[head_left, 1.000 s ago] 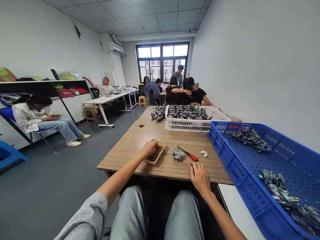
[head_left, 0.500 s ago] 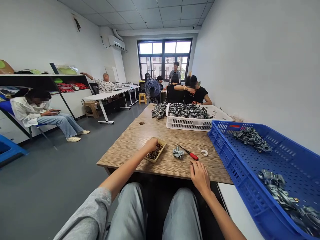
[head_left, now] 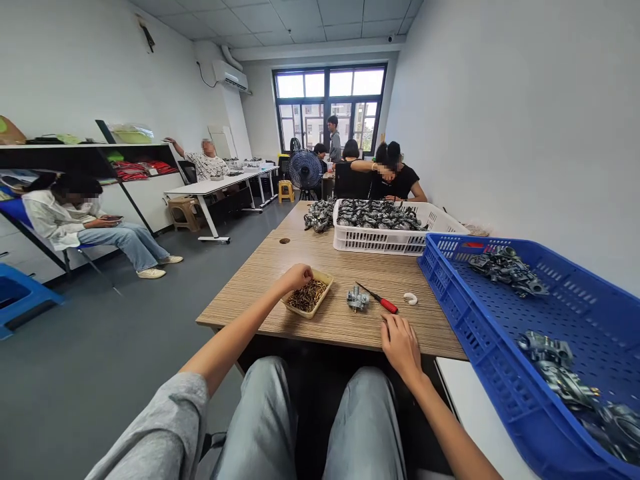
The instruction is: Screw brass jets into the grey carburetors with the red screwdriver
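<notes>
A shallow cream tray [head_left: 327, 288] holds many small brass pieces [head_left: 307, 297], perhaps jets or screws. My left hand [head_left: 297, 277] is over its far left rim, fingers curled together; whatever they hold is hidden. To the right of the tray, a small silver carburetor [head_left: 357, 300] stands on the table. Beside it lies a screwdriver [head_left: 386, 304] with a red and black handle, its shaft pointing away to the left. My right hand [head_left: 401, 340] rests at the table's near edge, just below the screwdriver handle, fingers extended on the wood. Past the handle sits a white curved piece [head_left: 411, 299].
A white crate [head_left: 380, 245] full of carburetors stands at the back, with more bagged ones [head_left: 319, 217] beside it. On the right, a large blue crate [head_left: 480, 340] holds several carburetors. Other people sit and stand farther off, near a fan [head_left: 305, 170].
My left hand has lifted out of the brass pieces and drawn back to the tray's far left rim. The right hand stays at the table edge. A distant standing person has shifted left.
</notes>
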{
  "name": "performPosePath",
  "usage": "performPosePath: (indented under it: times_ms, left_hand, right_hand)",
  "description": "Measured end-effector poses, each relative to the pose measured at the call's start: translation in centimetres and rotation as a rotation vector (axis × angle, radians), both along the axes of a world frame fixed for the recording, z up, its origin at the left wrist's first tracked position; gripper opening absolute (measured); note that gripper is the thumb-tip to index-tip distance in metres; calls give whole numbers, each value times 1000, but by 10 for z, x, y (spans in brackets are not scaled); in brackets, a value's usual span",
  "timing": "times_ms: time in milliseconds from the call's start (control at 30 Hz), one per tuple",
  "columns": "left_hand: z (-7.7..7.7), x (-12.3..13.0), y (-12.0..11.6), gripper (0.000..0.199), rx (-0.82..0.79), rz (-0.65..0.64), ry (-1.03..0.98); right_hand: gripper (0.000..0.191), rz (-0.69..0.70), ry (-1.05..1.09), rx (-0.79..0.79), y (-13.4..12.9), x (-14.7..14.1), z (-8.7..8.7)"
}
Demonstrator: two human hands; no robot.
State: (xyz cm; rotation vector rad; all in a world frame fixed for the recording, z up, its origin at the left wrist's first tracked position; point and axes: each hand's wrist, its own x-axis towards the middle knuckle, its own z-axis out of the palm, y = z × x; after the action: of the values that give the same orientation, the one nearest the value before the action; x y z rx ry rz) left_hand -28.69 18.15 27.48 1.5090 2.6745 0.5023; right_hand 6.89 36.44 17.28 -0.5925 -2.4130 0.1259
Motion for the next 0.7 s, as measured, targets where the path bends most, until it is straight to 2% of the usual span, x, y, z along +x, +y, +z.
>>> performPosePath:
  times_ms: [167, 300, 500, 700]
  left_hand:
    - [-6, 8, -4, 30, 4, -27, 13]
    - [-10, 18, -6, 24, -72, -75, 3]
    - [-7, 26, -11, 25, -208, -81, 24]
    - [-4, 22, -14, 26, -267, -48, 47]
  right_hand:
    - [33, 4, 13, 4, 1, 0, -2]
    - [33, 10, 16, 17, 0, 0, -2]
    - [31, 13, 22, 46, 4, 0, -6]
    - [30, 14, 19, 63, 6, 1, -8]
